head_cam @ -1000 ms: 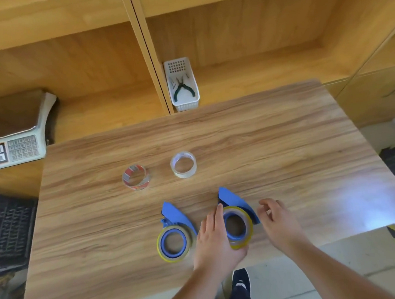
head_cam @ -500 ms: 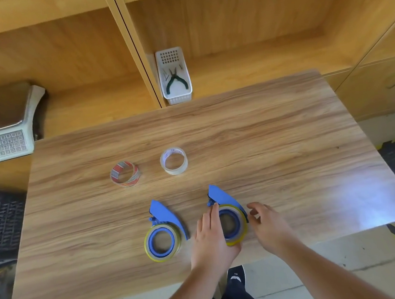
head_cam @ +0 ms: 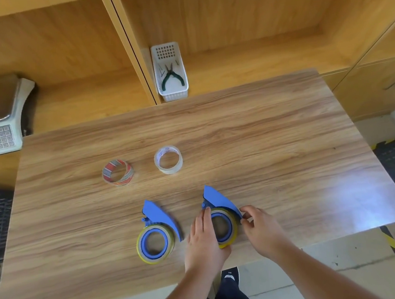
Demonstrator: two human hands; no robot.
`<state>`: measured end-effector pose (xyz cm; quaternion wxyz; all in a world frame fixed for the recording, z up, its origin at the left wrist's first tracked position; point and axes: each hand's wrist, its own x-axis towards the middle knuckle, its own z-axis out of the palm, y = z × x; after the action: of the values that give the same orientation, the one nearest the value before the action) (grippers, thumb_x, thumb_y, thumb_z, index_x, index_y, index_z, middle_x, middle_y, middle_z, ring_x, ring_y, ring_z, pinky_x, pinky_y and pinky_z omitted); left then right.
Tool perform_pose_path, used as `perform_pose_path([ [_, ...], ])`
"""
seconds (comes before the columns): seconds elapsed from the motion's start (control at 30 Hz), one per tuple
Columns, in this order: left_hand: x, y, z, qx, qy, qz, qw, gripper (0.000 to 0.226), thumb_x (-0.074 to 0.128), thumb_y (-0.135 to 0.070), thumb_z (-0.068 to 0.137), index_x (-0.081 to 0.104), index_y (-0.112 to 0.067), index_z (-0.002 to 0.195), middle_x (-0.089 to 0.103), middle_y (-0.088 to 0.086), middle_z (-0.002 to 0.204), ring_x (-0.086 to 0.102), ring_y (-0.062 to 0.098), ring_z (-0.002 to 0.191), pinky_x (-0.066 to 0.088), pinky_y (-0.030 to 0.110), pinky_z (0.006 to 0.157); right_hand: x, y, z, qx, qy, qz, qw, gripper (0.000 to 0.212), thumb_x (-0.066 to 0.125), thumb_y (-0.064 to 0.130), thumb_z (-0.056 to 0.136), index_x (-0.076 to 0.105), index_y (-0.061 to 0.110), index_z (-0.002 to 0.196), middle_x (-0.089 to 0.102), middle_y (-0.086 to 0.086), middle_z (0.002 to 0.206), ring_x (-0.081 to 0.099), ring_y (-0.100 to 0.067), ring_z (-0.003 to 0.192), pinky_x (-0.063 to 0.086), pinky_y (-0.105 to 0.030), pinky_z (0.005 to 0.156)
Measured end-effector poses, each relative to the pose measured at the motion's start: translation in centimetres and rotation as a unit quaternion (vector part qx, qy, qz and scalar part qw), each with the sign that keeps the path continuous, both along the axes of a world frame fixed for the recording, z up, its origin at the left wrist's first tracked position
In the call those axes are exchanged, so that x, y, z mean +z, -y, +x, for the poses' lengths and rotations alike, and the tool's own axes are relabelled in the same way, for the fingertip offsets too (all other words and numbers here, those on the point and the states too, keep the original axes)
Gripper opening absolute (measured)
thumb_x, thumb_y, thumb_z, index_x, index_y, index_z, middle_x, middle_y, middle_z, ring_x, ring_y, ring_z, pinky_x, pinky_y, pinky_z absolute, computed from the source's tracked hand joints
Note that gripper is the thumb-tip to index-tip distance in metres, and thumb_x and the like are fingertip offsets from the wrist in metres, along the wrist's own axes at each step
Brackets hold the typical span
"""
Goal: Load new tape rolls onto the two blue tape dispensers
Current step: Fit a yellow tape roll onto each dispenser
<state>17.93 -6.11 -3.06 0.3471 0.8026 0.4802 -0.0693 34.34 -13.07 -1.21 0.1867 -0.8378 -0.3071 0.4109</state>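
On the wood-grain table (head_cam: 263, 143), the left hand (head_cam: 204, 240), fingers together, half hides the right blue dispenser (head_cam: 217, 201), the right hand (head_cam: 259, 227) pinches its edge, while the left dispenser (head_cam: 158, 215) and two glossy rolls (head_cam: 118, 172) (head_cam: 168, 159) lie apart.

the wood-grain laminate table top (head_cam: 263, 143) looks smooth, with a glossy glare patch right of the hands. both matt blue plastic tape dispensers (head_cam: 158, 215) carry shiny yellowish tape. beyond the grip lie a glossy clear tape roll (head_cam: 168, 160) and a white perforated plastic basket (head_cam: 169, 53).
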Motion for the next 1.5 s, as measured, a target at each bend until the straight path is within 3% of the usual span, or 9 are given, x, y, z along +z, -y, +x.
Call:
perform_pose_path([
  [0.3, 0.8, -0.3, -1.5, -0.006, 0.013, 0.010, 1.000, 0.114, 0.076, -0.050, 0.082, -0.002, -0.027, 0.162, 0.010, -0.005, 0.170, 0.017, 0.019, 0.157, 0.030, 0.037, 0.125, 0.9, -0.6, -0.4, 0.003, 0.029, 0.001, 1.000, 0.036, 0.051, 0.028, 0.101, 0.056, 0.024, 0.136, 0.057, 0.003, 0.131, 0.061, -0.016, 0.101, 0.049, -0.031, 0.083],
  [0.53, 2.3, 0.0, -5.7, -0.001, 0.054, 0.003, 0.999, 0.097, 0.067, -0.050, 0.091, 0.004, -0.030, 0.162, 0.009, -0.010, 0.170, 0.011, 0.014, 0.158, 0.026, 0.032, 0.124, 2.4, -2.4, -2.0, 0.009, 0.085, 0.022, 0.996, 0.036, 0.055, 0.025, 0.099, 0.056, 0.019, 0.135, 0.056, -0.001, 0.131, 0.054, -0.021, 0.119, 0.046, -0.034, 0.099],
  [0.67, 2.8, -0.5, -9.1, 0.012, 0.059, 0.017, 0.998, 0.084, 0.060, -0.056, 0.091, 0.017, -0.034, 0.160, 0.021, -0.017, 0.163, 0.023, 0.011, 0.153, 0.029, 0.028, 0.121, 2.6, -4.2, -4.5, 0.020, 0.100, 0.041, 0.994, 0.040, 0.057, 0.021, 0.096, 0.057, 0.017, 0.137, 0.058, -0.002, 0.134, 0.054, -0.023, 0.124, 0.045, -0.037, 0.104],
  [0.8, 3.3, -2.2, -12.5, 0.052, 0.041, 0.043, 0.997, 0.079, 0.059, -0.059, 0.090, 0.025, -0.034, 0.156, 0.033, -0.017, 0.152, 0.033, 0.008, 0.143, 0.033, 0.025, 0.112, 2.7, -6.3, -8.2, 0.044, 0.106, 0.048, 0.992, 0.038, 0.057, 0.021, 0.096, 0.059, 0.020, 0.134, 0.057, 0.001, 0.135, 0.054, -0.022, 0.123, 0.043, -0.032, 0.096],
  [1.07, 3.1, -5.1, -16.4, 0.143, 0.011, 0.052, 0.988, 0.091, 0.066, -0.064, 0.070, 0.031, -0.038, 0.150, 0.040, -0.016, 0.143, 0.043, 0.012, 0.135, 0.043, 0.031, 0.106, 2.2, -8.8, -13.7, 0.108, 0.062, 0.043, 0.991, 0.043, 0.054, 0.030, 0.099, 0.052, 0.021, 0.141, 0.056, 0.000, 0.135, 0.053, -0.019, 0.124, 0.048, -0.036, 0.101],
  [1.2, 2.6, -6.0, -16.9, 0.187, 0.016, -0.002, 0.982, 0.092, 0.071, -0.060, 0.076, 0.026, -0.032, 0.151, 0.036, -0.010, 0.149, 0.038, 0.018, 0.139, 0.041, 0.035, 0.108, 1.9, -9.7, -15.3, 0.124, 0.046, 0.019, 0.991, 0.048, 0.053, 0.035, 0.100, 0.046, 0.023, 0.147, 0.051, 0.001, 0.142, 0.052, -0.020, 0.128, 0.048, -0.037, 0.102],
  [1.33, 1.9, -7.1, -17.0, 0.271, 0.036, -0.083, 0.958, 0.070, 0.058, -0.051, 0.097, 0.031, -0.023, 0.155, 0.038, -0.001, 0.155, 0.047, 0.025, 0.138, 0.047, 0.042, 0.106, 1.2, -10.3, -16.2, 0.122, 0.032, -0.024, 0.992, 0.057, 0.051, 0.036, 0.100, 0.037, 0.021, 0.153, 0.048, -0.003, 0.147, 0.053, -0.025, 0.128, 0.047, -0.036, 0.100],
  [1.4, 1.5, -7.5, -17.0, 0.283, 0.034, -0.107, 0.953, 0.063, 0.054, -0.049, 0.100, 0.035, -0.022, 0.154, 0.045, 0.001, 0.151, 0.055, 0.025, 0.129, 0.050, 0.038, 0.098, 0.9, -10.4, -16.6, 0.115, 0.019, -0.045, 0.992, 0.061, 0.051, 0.038, 0.100, 0.031, 0.021, 0.156, 0.047, -0.006, 0.149, 0.053, -0.026, 0.129, 0.045, -0.032, 0.092],
  [1.5, 1.1, -8.2, -16.8, 0.292, 0.030, -0.142, 0.946, 0.060, 0.055, -0.045, 0.101, 0.039, -0.020, 0.153, 0.050, 0.002, 0.149, 0.056, 0.022, 0.127, 0.044, 0.030, 0.090, 0.7, -10.4, -16.9, 0.095, 0.009, -0.056, 0.994, 0.063, 0.052, 0.041, 0.099, 0.032, 0.021, 0.156, 0.050, -0.006, 0.146, 0.056, -0.026, 0.125, 0.048, -0.033, 0.093],
])
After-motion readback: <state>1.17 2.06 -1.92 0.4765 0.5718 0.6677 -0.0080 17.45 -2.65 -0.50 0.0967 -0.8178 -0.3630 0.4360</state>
